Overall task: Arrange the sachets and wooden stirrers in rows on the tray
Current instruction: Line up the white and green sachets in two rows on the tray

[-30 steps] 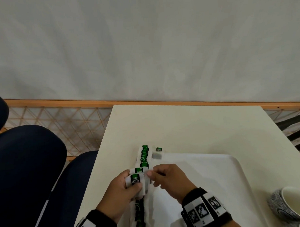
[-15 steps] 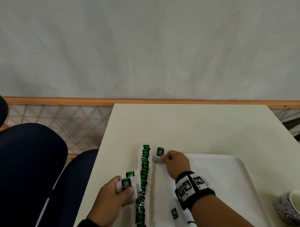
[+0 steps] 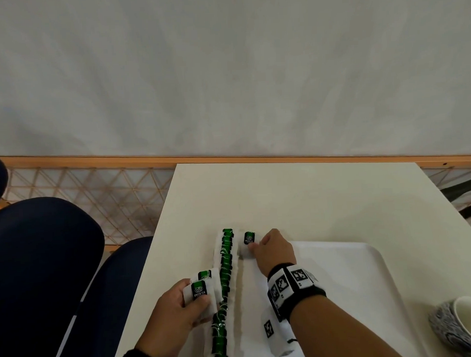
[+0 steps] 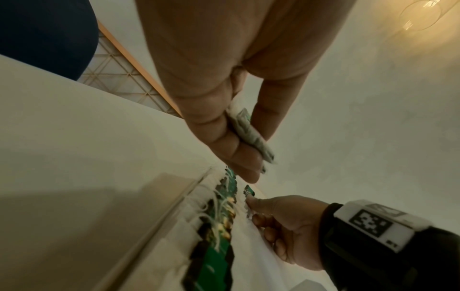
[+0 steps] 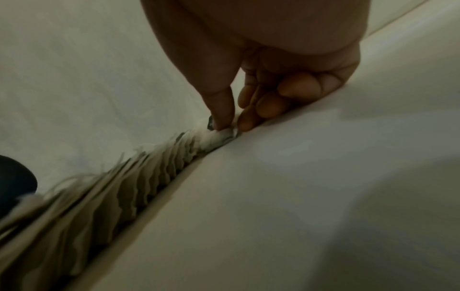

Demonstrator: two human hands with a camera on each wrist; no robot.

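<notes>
A white tray [image 3: 360, 275] lies on the pale table. Along its left edge runs a row of overlapping white tea sachets with green labels [image 3: 226, 261]. My left hand [image 3: 177, 314] hovers beside the row and grips a small stack of green tea sachets [image 3: 202, 289], seen edge-on between thumb and fingers [image 4: 251, 135]. At the far left corner of the tray my right hand [image 3: 271, 249] pinches a single sachet [image 3: 248, 240] at the head of a second row, thumb and forefinger closed on it [image 5: 225, 132]. No wooden stirrers show.
A patterned cup [image 3: 458, 328] stands at the right edge of the table. Dark blue chair cushions [image 3: 45, 265] sit to the left, beyond the table's edge. A wall with a wooden skirting [image 3: 228, 158] lies behind.
My right hand left the stack in my left hand and carried one sachet to the tray's far left corner. My left hand drew back slightly with the remaining stack.
</notes>
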